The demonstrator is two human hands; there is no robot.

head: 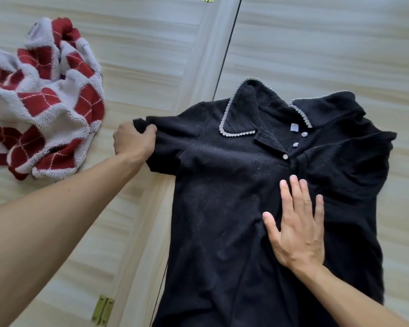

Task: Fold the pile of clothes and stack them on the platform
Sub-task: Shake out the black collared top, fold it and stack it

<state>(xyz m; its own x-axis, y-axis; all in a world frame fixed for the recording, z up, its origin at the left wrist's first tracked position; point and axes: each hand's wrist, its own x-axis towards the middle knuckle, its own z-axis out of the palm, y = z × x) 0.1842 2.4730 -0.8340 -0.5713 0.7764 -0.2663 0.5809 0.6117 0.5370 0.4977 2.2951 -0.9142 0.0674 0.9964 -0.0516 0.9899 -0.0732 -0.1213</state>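
The black pearl-collared polo shirt (222, 204) lies face up on the wood-grain platform (316, 43), with one sleeve end gripped in the curled left hand (134, 143) and the right hand (298, 228) pressing flat on its chest, fingers spread.

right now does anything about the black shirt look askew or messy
Yes. The black shirt is uneven: the sleeve by the right hand lies bunched inward over the chest, while the left hand grips the other sleeve stretched outward. The red and white knit lies crumpled beside it.
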